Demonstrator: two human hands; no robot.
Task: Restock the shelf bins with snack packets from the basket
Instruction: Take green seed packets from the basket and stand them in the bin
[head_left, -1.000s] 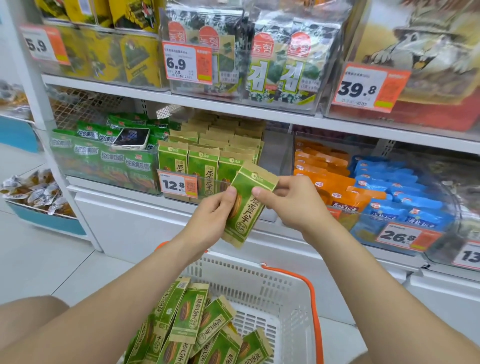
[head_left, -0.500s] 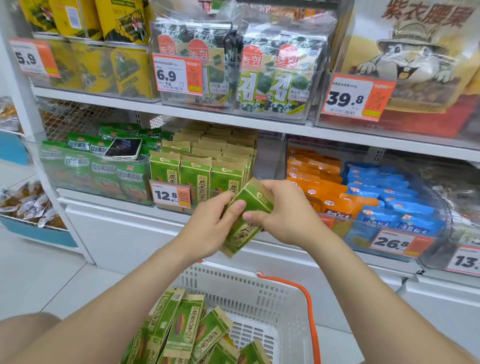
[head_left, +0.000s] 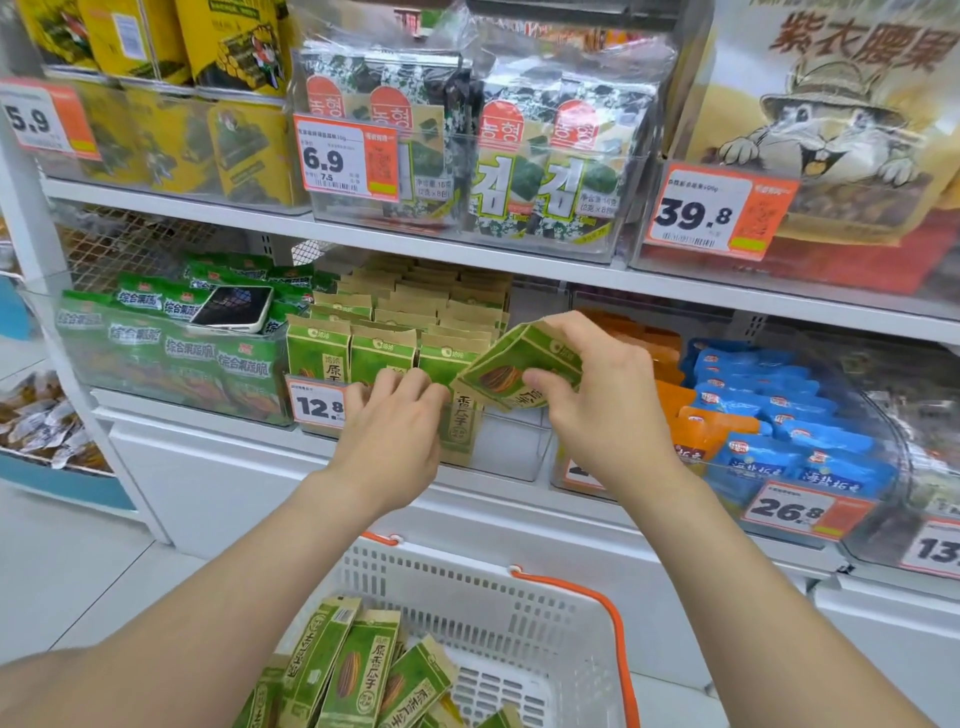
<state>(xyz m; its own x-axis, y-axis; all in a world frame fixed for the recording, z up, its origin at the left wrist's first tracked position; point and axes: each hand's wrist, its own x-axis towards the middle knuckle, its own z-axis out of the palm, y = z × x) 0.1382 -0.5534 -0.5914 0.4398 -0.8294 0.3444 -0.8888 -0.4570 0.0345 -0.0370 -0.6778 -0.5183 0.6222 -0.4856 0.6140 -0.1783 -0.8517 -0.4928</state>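
R hand (head_left: 608, 410): we pinch green sunflower-seed packet (head_left: 519, 371), tilted.
L hand (head_left: 389, 431): fingers relaxed on clear bin's (head_left: 514, 447) front packets.
Nearby: white phone (head_left: 234, 309) atop green pkts left.

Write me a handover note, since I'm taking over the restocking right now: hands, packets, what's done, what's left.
Right hand: grip on one green seed packet, tilted, at the front right of the seed bin.
Left hand: fingers at the bin's front row, holding nothing that shows.
Done: bin already holds several rows of the same packets.
Left: seat the held packet, then move the remaining packets from the white basket below.
Note: a phone lies on the neighbouring green packs.
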